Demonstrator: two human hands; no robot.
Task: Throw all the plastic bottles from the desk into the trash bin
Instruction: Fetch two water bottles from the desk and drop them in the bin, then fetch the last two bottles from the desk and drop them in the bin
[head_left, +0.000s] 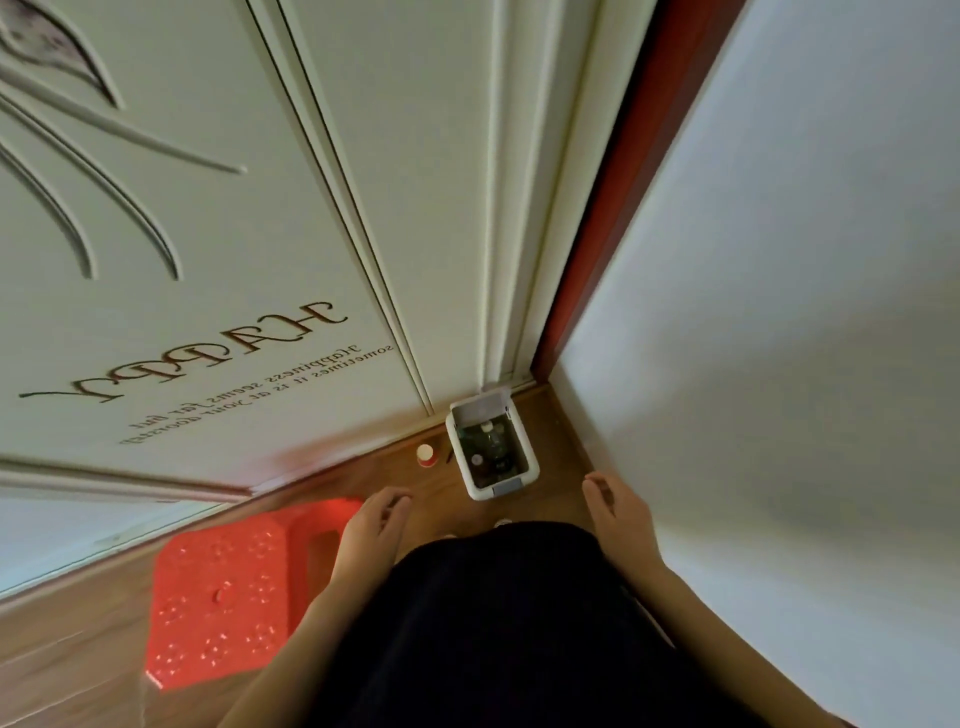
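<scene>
Hands: left hand (376, 512) and right hand (615, 501) hang at the person's sides, fingers loosely apart, neither one holding anything.
Trash bin: white trash bin (491, 447) stands on the wooden floor (561, 431) in the far corner, where the door (208, 234) meets the white wall (779, 312); its lid is tipped up at the far end.
Bottles: clear plastic bottles (491, 441) lie inside the trash bin, white caps showing; how many I cannot tell.
Direction from hands: the trash bin lies ahead of and between both hands, a little farther off than the fingertips.
Long axis: the trash bin's opening runs near to far, slightly skewed left at the far end.
Nearer hand: roughly equal; the left looks marginally closer.
Beside the trash bin: a small red and white cup (426, 454) sits on the floor just to its left, apart from it.
Other: a red perforated stool (223, 587) stands on the near left.
Worktop: not in view, so any bottles remaining there cannot be judged.
Next move, as I judge it: with both hands free, turning away toward the worktop.
</scene>
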